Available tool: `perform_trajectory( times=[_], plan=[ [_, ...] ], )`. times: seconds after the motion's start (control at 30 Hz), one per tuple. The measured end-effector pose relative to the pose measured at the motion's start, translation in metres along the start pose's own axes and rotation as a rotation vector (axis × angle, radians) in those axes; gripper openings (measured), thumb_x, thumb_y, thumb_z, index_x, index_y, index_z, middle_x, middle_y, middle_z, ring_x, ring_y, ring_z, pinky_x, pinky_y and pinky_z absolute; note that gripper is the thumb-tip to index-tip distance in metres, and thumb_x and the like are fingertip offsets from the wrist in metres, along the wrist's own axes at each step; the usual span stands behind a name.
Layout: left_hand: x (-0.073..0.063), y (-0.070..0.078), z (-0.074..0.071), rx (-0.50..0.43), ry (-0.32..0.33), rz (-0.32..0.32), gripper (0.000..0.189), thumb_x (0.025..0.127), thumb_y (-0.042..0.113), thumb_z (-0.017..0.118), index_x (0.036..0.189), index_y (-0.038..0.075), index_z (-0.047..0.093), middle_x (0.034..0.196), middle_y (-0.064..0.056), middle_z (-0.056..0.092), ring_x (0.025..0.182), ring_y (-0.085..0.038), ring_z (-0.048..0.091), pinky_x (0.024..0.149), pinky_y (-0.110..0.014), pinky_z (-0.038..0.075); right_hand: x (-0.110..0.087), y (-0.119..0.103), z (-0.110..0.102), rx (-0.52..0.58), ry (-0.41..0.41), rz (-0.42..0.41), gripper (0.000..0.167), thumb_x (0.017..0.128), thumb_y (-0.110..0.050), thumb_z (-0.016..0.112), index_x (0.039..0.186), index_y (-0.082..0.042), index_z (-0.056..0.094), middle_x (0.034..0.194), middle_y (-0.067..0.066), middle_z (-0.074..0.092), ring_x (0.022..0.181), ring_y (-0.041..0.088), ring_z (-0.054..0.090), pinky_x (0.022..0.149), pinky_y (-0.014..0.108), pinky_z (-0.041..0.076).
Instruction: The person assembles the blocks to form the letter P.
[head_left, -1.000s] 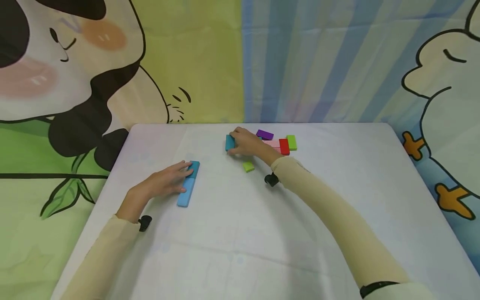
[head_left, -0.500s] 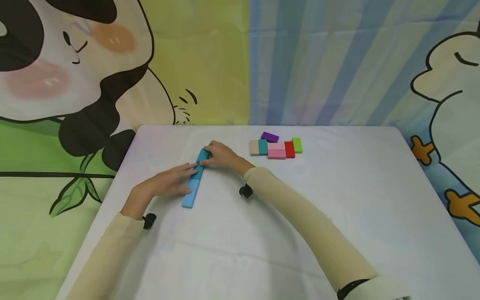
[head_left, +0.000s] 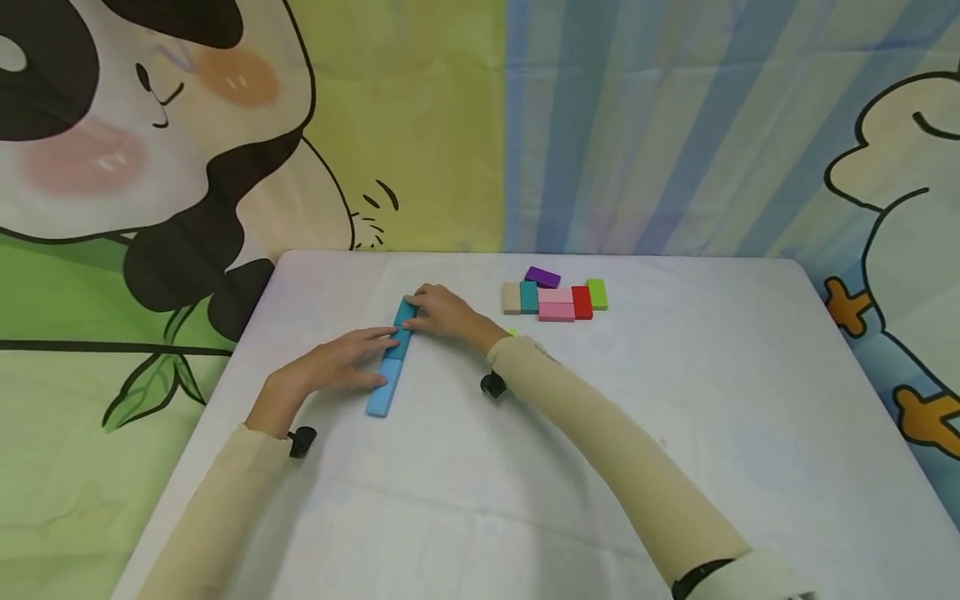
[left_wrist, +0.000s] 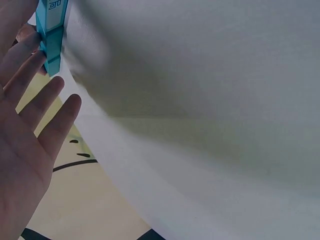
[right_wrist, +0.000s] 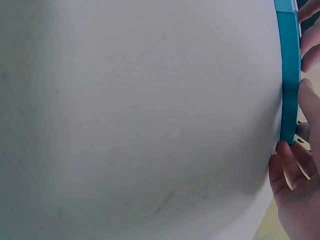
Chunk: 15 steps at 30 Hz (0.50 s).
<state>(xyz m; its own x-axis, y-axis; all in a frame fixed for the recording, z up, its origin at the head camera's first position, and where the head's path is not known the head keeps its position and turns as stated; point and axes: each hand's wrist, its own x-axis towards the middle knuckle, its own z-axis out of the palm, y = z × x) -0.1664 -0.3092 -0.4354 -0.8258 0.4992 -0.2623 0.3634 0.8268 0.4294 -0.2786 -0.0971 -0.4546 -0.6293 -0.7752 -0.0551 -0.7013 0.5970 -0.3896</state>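
Head view: a straight, slanted row is formed on a white-covered table (head_left: 450,467) by a light blue rectangular block (head_left: 382,400) at the near end, a middle teal rectangular block (head_left: 400,343) and a far teal rectangular block (head_left: 404,311), set end to end. The far teal block is pinched between the thumb and fingers of the right hand (head_left: 444,314). The row's left side is touched by the left hand (head_left: 330,365), whose fingers are held straight and spread. A strip of white tabletop is left between the row's far end and the back edge; wider stretches are seen to its right and towards the viewer, crossed by the sleeves. Well apart to the right, near the back edge, are grouped a beige block (head_left: 512,297), a short teal block (head_left: 528,297), two pink blocks (head_left: 557,312), a red block (head_left: 582,302), a lime green block (head_left: 597,294) and an angled purple block (head_left: 543,277).
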Motion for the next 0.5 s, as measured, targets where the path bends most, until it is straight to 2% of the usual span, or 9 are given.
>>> perform_trajectory(
  times=[0.17,0.4,0.5],
  plan=[
    [0.006,0.0,-0.007,0.017,-0.013,-0.002,0.079,0.088,0.039,0.07,0.151,0.007,0.034,0.159,-0.012,0.028,0.146,-0.037,0.027,0.114,-0.058,0.031,0.001,0.003,-0.004,0.035,0.02,0.004,0.059,0.095,-0.039,0.059,0.143,-0.007,0.047,0.14,0.014,0.054,0.129,0.026,0.052,0.111,0.034,0.04],
    [0.013,-0.004,-0.01,-0.059,-0.036,-0.026,0.095,0.082,0.041,0.076,0.154,0.006,0.024,0.161,-0.014,0.021,0.148,-0.04,0.02,0.115,-0.061,0.026,0.0,0.001,-0.002,0.091,-0.007,0.024,0.058,0.096,-0.037,0.059,0.144,-0.007,0.045,0.143,0.013,0.052,0.133,0.026,0.049,0.113,0.035,0.038],
    [0.015,-0.005,-0.009,-0.062,-0.053,-0.04,0.1,0.08,0.044,0.077,0.155,0.007,0.022,0.162,-0.014,0.018,0.148,-0.04,0.018,0.115,-0.061,0.025,-0.001,0.001,0.001,0.099,-0.011,0.026,0.058,0.096,-0.037,0.059,0.144,-0.007,0.045,0.143,0.013,0.052,0.133,0.026,0.049,0.113,0.035,0.038]
  ],
)
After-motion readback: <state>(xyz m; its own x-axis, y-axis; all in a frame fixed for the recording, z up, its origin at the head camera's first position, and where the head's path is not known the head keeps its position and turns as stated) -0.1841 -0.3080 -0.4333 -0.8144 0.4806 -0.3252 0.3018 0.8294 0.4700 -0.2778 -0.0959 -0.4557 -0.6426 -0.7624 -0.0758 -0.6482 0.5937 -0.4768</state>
